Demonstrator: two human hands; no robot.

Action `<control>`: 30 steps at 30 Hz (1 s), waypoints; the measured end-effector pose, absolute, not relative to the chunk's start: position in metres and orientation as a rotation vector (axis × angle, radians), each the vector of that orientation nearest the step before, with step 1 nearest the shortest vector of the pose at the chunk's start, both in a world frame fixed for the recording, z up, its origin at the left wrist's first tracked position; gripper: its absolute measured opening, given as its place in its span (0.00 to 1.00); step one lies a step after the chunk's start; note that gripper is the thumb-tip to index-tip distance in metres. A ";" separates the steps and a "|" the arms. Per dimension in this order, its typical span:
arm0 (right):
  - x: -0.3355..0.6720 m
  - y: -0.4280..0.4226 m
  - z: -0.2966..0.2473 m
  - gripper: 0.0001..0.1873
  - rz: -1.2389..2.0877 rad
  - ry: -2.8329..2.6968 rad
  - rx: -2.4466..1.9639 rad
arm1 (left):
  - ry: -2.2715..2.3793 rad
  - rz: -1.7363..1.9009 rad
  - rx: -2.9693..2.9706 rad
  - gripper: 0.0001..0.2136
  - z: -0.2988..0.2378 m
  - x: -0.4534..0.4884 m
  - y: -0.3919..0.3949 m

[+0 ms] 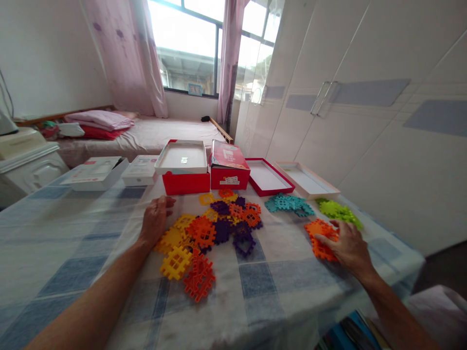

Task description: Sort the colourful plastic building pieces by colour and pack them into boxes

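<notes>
A mixed pile of plastic interlocking blocks, with notched edges, spreads over the middle of the table. It has yellow blocks (pixel 175 262), purple blocks (pixel 222 230) and orange-red blocks (pixel 200 278). At the pile's left edge, my left hand (pixel 156 219) rests on the cloth, fingers loosely apart and holding nothing. On the right, my right hand (pixel 348 245) has its thumb and fingers on a small group of orange blocks (pixel 318 237), hiding part of them. Teal blocks (pixel 288 204) and lime-green blocks (pixel 337 212) form separate groups behind it.
Along the table's far side stand a red box with a white lid (pixel 186 182), a red printed box (pixel 229 170), a red-rimmed tray (pixel 270 176), a pale tray (pixel 306 180) and white boxes (pixel 140 171). A checked cloth (pixel 255 301) covers the table. Beyond is a bed (pixel 171 129).
</notes>
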State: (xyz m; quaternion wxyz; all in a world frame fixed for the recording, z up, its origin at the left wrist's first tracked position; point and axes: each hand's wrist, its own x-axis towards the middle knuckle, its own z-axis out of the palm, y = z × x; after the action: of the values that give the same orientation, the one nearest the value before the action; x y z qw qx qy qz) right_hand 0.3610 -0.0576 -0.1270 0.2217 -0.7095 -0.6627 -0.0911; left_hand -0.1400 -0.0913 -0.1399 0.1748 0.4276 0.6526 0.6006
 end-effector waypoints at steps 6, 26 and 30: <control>0.349 -0.058 -0.137 0.30 -0.426 -2.101 -1.846 | 1.837 1.719 1.210 0.23 -0.141 -0.141 -0.091; 0.141 -0.165 -0.089 0.19 0.532 -2.498 -1.125 | 1.820 1.765 1.178 0.22 -0.145 -0.141 -0.086; 0.095 -0.177 -0.106 0.32 0.426 -2.553 -1.210 | 1.808 1.760 1.182 0.21 -0.143 -0.139 -0.088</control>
State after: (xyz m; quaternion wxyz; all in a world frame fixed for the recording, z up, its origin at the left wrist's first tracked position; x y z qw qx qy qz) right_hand 0.0948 -0.1768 -0.1065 0.1418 -0.4193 -0.8845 0.1476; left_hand -0.1392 -0.0876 -0.1429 0.1769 0.4176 0.6386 0.6217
